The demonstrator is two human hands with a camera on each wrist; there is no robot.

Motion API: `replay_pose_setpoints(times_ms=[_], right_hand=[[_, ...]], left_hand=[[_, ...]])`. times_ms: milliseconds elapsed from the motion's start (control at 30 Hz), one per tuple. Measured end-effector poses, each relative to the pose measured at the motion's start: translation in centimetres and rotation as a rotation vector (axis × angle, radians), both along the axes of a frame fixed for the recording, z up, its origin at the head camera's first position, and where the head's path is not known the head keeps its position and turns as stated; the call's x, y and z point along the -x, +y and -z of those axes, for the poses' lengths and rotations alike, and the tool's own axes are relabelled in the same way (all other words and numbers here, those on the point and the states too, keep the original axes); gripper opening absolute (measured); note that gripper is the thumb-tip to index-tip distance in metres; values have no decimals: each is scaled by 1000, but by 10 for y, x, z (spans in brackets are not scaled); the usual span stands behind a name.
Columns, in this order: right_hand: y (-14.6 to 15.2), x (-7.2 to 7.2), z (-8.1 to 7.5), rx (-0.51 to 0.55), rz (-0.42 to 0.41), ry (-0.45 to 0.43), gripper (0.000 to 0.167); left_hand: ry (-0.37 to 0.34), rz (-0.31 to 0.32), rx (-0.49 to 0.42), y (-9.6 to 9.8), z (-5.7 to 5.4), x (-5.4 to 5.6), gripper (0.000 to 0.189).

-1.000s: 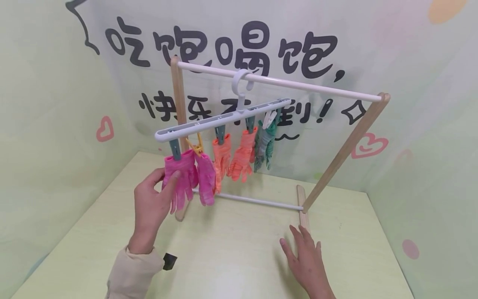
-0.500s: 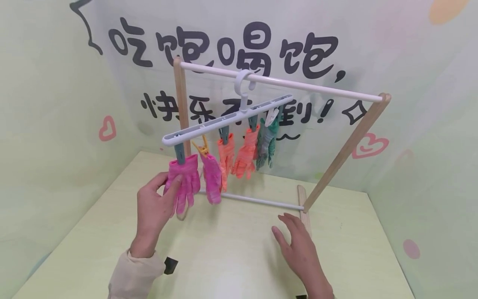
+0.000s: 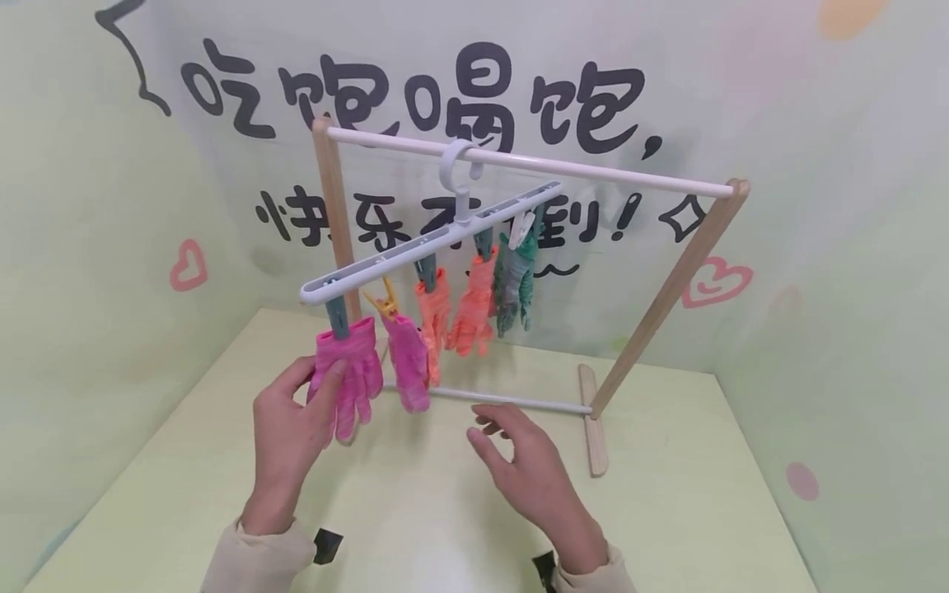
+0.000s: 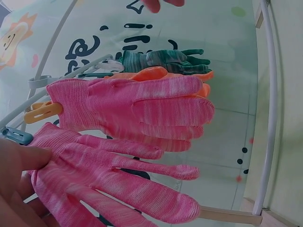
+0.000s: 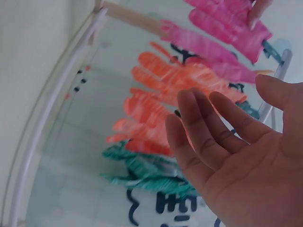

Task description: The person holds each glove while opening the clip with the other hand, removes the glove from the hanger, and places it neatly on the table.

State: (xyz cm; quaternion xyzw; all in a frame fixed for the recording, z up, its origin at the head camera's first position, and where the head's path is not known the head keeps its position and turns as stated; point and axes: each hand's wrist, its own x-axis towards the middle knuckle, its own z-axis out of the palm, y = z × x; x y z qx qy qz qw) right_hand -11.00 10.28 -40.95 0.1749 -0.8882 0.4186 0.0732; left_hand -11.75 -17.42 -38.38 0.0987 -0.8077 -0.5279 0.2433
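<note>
My left hand [image 3: 292, 424] pinches the front pink glove [image 3: 347, 371] below its cuff, thumb on the near face. That glove hangs from a grey-blue clip [image 3: 337, 317] at the near end of the hanger [image 3: 393, 257]. Behind it a second pink glove [image 4: 128, 106] hangs from a yellow clip [image 3: 383, 301]. Farther along hang orange gloves [image 3: 474, 309] and green gloves [image 3: 515, 284], one of the green ones by a white clip [image 3: 521, 229]. My right hand [image 3: 522, 465] holds nothing, its fingers loosely bent, in front of the rack's lower bar; in the right wrist view its palm shows.
The hanger hooks over the white top bar [image 3: 593, 170] of a rack with wooden side posts [image 3: 670, 296]. A lower bar [image 3: 511, 401] joins the rack's feet [image 3: 591, 436]. Printed walls stand behind and at both sides of the pale table [image 3: 430, 502].
The right hand has moved left, toward the gloves. The left hand keeps its pinch on the pink glove while the hanger's near end has dipped lower.
</note>
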Motion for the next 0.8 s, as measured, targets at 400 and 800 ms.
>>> replay_pose_setpoints(times_ms=[400, 800], right_hand=[[-43, 7, -41, 135, -244, -21, 39], [-75, 18, -78, 272, -374, -25, 45]], left_hand=[[11, -44, 28, 1, 3, -2, 23], [-1, -45, 14, 5, 4, -8, 25]])
